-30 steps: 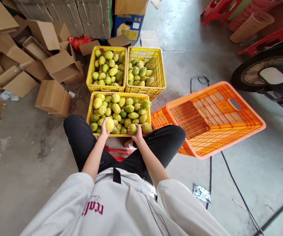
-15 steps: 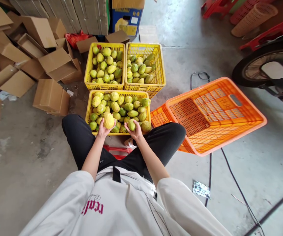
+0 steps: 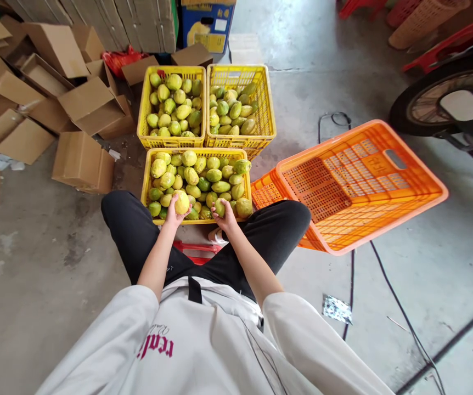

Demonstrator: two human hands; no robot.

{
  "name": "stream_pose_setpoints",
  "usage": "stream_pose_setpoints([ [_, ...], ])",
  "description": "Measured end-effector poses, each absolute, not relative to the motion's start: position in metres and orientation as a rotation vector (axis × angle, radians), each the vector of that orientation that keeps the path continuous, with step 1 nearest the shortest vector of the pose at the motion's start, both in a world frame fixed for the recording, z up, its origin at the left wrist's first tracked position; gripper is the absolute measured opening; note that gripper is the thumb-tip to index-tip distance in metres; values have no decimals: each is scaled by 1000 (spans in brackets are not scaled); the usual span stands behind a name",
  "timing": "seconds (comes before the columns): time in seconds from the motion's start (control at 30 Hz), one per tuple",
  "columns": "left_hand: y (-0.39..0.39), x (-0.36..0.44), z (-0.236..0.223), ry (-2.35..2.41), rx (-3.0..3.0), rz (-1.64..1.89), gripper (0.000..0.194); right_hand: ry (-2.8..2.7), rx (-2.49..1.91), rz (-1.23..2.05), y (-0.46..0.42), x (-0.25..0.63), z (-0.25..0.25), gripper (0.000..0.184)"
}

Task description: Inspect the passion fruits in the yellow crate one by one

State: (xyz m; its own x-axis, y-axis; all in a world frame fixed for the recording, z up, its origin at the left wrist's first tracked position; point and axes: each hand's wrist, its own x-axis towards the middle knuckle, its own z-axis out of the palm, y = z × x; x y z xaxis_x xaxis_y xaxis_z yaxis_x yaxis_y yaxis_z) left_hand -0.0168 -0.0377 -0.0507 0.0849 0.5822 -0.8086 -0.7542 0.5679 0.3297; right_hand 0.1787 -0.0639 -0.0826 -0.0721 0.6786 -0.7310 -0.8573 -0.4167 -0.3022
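I sit on a low red stool with a yellow crate (image 3: 147,170) of green and yellow fruit between my knees. My left hand (image 3: 173,215) is closed around a large yellow fruit (image 3: 181,202) at the crate's near edge. My right hand (image 3: 226,219) grips a smaller green fruit (image 3: 220,207) just beside it. Both hands hover over the near rim of the crate. Two more yellow crates (image 3: 143,118) (image 3: 269,104) filled with the same fruit stand side by side behind the first.
An orange crate (image 3: 384,186) with nothing in it lies tilted to my right. Cardboard boxes (image 3: 82,162) are strewn at the left. A scooter wheel (image 3: 446,104) stands at the far right. Black cables (image 3: 384,296) run over the concrete floor.
Both hands have lifted their fruits slightly and turned them. The camera has tipped a little, so the crates sit higher in view.
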Motion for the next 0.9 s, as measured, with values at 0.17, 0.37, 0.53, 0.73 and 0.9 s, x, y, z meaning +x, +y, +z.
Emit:
stream_pose_setpoints([
  [0.17,-36,-17,-55,1170,-203,1053,26,211,-1076,1730,-65,177,-86,15],
  [0.37,-35,-17,-57,1163,-207,1031,27,155,-1112,1705,-64,179,-91,25],
  [0.53,-40,-19,-53,974,-162,1110,35,211,-999,1738,-63,181,-86,22],
  [0.73,-39,-21,-56,915,-150,1158,26,256,-962,1811,-63,179,-79,20],
  [0.9,-38,-22,-59,957,-222,1242,27,294,-1011,1719,-62,179,-74,21],
])
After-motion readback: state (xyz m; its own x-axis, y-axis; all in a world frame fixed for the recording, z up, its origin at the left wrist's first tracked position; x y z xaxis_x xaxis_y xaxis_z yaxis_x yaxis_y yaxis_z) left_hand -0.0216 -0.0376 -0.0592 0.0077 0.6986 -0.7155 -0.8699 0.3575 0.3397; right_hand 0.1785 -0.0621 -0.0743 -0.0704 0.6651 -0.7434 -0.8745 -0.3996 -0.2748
